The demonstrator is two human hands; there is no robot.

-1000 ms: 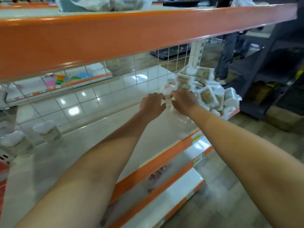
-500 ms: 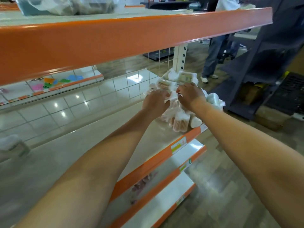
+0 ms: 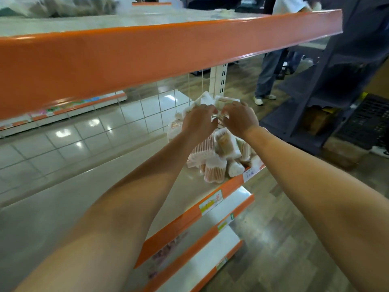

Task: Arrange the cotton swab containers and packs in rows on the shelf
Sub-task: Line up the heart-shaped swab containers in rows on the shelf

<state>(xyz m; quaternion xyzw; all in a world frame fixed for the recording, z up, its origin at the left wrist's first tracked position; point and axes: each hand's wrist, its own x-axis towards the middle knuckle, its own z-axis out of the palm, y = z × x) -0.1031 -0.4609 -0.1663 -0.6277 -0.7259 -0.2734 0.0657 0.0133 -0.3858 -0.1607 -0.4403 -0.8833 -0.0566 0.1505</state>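
Left hand (image 3: 199,121) and right hand (image 3: 240,119) curled together, clear plastic cotton swab pack (image 3: 219,118) pinched between them, loose swab-pack pile (image 3: 212,161) at 6 o'clock on beige shelf (image 3: 84,199).

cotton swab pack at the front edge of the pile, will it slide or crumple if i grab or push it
The front cotton swab pack looks film-wrapped and glossy, so it is probably slippery and light. Its tight bundle of sticks should keep it fairly stiff. It lies near the shelf edge, so a push might tip it off.

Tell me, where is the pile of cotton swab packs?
In the head view, the pile of packs sits at the right end of the shelf, just under both hands, near the white post.
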